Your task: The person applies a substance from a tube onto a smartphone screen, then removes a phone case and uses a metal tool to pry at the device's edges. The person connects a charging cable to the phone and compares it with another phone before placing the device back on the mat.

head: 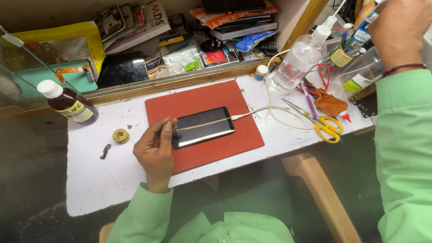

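A black smartphone [203, 127] lies screen-up on a red mat [211, 155], with a white cable [274, 110] plugged into its right end. My left hand [155, 150] rests on the mat at the phone's left end, fingers curled and thumb and forefinger pinching that edge. My right hand [398, 31] is raised at the far right above a clear plastic holder [360, 67] full of tools. Its fingers close around the top of a blue and white tube [362, 30] standing in that holder; the fingertips are hidden.
On the white worktop are a brown bottle with a white cap [72, 104], a small yellow tape roll [120, 135], a small metal part [105, 151], a clear spray bottle [299, 58], yellow-handled scissors [326, 126] and an orange cloth [330, 102]. Behind is a cluttered shelf [180, 49].
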